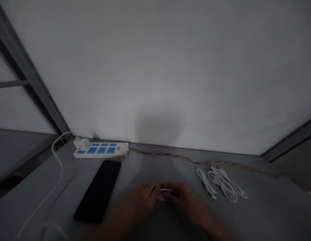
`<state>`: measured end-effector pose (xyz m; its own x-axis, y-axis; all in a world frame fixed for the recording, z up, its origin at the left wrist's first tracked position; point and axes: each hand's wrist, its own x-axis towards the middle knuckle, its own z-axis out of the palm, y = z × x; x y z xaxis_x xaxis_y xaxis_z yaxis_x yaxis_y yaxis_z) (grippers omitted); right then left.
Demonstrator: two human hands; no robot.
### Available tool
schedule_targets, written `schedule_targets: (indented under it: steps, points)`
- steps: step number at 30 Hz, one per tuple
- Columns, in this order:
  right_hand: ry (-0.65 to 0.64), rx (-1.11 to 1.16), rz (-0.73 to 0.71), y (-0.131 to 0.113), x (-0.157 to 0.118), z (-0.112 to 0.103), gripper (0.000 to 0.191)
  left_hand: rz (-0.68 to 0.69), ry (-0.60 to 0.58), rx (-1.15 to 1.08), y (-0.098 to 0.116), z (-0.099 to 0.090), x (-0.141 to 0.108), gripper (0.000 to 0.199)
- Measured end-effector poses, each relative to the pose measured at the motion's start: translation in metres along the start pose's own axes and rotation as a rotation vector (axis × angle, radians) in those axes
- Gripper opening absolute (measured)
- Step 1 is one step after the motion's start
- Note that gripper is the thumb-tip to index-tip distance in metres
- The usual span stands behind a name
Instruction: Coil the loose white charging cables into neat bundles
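Low in the middle of the head view, my left hand (pixel 145 196) and my right hand (pixel 179 196) meet over the grey table. Between their fingers is a bunched white cable (pixel 162 194), mostly covered by the hands. Both hands are closed around it, the right thumb lying across its near side. Motion blur softens the wrists. A black phone (pixel 98 192) lies flat to the left of my left hand. Right of my right hand rest a small coiled white cable (pixel 206 183) and a larger bundle of coiled white cables (pixel 225 184).
A white power strip (pixel 122 150) with blue sockets stands at the back left, a white charger (pixel 81 144) plugged into it. From there a loose white cord (pixel 60 167) runs down the left side. A twisted red-yellow wire (pixel 165 154) follows the white wall (pixel 155 67).
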<state>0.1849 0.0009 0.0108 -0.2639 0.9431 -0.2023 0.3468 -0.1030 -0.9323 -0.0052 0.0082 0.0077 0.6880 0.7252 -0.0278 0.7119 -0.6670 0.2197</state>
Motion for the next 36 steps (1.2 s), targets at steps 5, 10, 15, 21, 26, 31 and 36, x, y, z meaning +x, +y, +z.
schedule_targets:
  steps: [5,10,15,21,26,31,36]
  points:
    - [0.048,-0.062,-0.064,0.008,0.002,0.007,0.03,-0.023,0.023,0.004,-0.003,0.006,0.001,0.036]
    - [0.054,-0.154,-0.092,0.002,0.001,0.014,0.026,-0.104,0.033,-0.073,-0.006,0.008,-0.001,0.032]
    - [0.084,-0.257,-0.079,-0.003,-0.003,0.014,0.023,-0.139,0.056,-0.201,-0.007,0.012,-0.001,0.029]
    - [0.09,-0.336,-0.164,0.004,-0.002,0.011,0.028,-0.192,-0.047,-0.275,0.004,-0.001,-0.004,0.03]
    - [0.106,-0.323,-0.116,0.003,-0.002,0.013,0.031,-0.171,-0.013,-0.361,0.015,-0.011,-0.012,0.036]
    - [0.065,-0.459,-0.189,0.004,-0.006,0.013,0.024,-0.165,-0.052,-0.802,0.014,-0.019,-0.016,0.031]
    - [-0.006,-0.492,-0.331,0.006,-0.012,0.011,0.023,-0.278,-0.42,-1.361,0.001,-0.01,-0.012,0.02]
